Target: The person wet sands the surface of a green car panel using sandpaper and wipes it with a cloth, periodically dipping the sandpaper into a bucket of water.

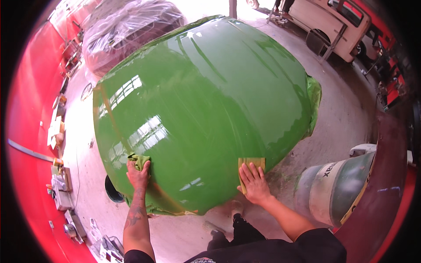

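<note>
A large glossy green car hood [175, 118] spreads out in front of me, with reflections of windows and wet-looking streaks on its surface. My left hand [138, 175] is closed on a crumpled green cloth [139, 160] and presses it to the hood near its left front edge. Strips of tan tape [107, 105] run along that side. My right hand [255, 187] lies over a yellow sanding pad [251, 161] at the near right edge, with its fingers along the top and the thumb at the pad's left side.
A dark bucket [113, 189] stands on the floor left of the hood. At the right is a large drum [326, 188]. A plastic-covered vehicle [127, 35] stands at the far left, a beige vehicle body [324, 26] at the far right. Boxes and tools line the red left wall [33, 109].
</note>
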### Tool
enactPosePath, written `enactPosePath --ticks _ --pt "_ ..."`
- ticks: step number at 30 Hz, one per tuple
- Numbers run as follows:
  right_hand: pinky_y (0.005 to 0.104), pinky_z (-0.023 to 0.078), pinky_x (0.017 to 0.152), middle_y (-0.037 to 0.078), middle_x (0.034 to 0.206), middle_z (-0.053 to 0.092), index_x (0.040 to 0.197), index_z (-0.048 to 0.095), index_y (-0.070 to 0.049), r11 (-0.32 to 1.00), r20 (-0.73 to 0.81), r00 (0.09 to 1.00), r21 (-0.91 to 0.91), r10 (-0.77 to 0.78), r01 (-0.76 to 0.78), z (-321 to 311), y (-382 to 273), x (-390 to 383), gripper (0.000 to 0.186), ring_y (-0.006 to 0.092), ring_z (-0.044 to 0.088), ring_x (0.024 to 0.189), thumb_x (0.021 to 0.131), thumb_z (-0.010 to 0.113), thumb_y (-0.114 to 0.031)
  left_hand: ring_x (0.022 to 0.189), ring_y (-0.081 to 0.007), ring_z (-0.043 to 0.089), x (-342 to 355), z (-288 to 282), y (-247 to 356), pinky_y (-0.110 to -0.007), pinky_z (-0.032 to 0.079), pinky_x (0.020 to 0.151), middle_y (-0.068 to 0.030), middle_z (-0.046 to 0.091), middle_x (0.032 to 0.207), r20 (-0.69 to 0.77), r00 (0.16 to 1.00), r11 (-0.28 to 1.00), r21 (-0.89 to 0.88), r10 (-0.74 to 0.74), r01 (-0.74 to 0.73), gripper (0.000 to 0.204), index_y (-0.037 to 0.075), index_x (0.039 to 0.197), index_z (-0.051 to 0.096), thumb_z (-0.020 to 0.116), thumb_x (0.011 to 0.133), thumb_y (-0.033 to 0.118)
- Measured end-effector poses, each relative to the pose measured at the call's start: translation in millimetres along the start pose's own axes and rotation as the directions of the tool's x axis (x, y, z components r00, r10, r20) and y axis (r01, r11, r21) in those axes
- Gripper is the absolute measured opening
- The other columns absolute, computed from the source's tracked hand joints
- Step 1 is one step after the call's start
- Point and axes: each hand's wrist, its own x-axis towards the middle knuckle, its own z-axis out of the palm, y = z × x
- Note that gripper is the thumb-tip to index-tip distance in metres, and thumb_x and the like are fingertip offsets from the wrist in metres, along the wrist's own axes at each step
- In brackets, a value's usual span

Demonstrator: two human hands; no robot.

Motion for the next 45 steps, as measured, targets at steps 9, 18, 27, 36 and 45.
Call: enactPosePath --ticks 9,18,27,36,45 --pt "0.0537 0.018 0.116 0.006 0.157 0.029 0.149 0.033 -0.009 0.941 -0.086 0.941 0.065 -0.327 0.332 -14 -76 153 0.073 0.0329 0.025 0.144 0.09 0.056 -0.046 0.129 -0.0367 0.047 -99 19 72 -0.059 0.033 0.106 -0.0101 0.053 0.137 0.049 0.869 0.87 -0.003 0.493 -0.493 0.036 0.01 0.1 0.059 0.08 0.072 0.02" --pt "0.0546 0.015 0.117 0.004 0.154 0.033 0.149 0.034 -0.015 0.789 0.157 0.781 -0.016 -0.605 0.614 3 -95 40 0.068 0.03 0.022 0.146 0.092 0.053 -0.046 0.087 -0.0339 0.063 -106 -11 69 -0.043 0.053 0.073 -0.0119 0.059 0.094 -0.007 0.871 0.83 -0.3 0.492 -0.471 0.035 0.011 0.097 0.057 0.077 0.068 0.011" --pt "0.0566 0.016 0.117 0.004 0.149 0.04 0.145 0.041 -0.015 0.757 0.124 0.748 0.049 -0.652 0.651 0 -162 96 0.062 0.0304 0.031 0.142 0.092 0.054 -0.045 0.09 -0.0347 0.064 -60 -41 55 -0.041 0.054 0.078 -0.0116 0.062 0.103 0.047 0.929 0.93 -0.059 0.366 -0.363 0.044 0.016 0.111 0.058 0.078 0.072 0.021" --pt "0.0518 0.011 0.12 -0.005 0.161 0.019 0.152 0.03 -0.018 0.504 0.444 0.54 -0.209 -0.715 0.838 -8 -180 85 0.063 0.0228 0.019 0.148 0.093 0.047 -0.028 0.136 -0.0388 0.036 -5 -60 -15 -0.049 0.032 0.111 -0.018 0.042 0.146 0.369 0.929 0.992 0.105 0.026 -0.069 0.078 0.021 0.144 0.041 0.075 0.076 0.037" --pt "0.0584 0.009 0.118 -0.007 0.162 0.016 0.153 0.028 -0.019 0.299 0.581 0.374 -0.224 -0.723 0.927 -21 -146 62 0.068 0.0182 0.018 0.148 0.089 0.049 -0.024 0.142 -0.0369 0.029 -10 -78 -13 -0.055 0.029 0.113 -0.0163 0.032 0.153 0.403 0.915 0.994 0.107 -0.02 -0.026 0.078 0.023 0.145 0.04 0.075 0.076 0.034"
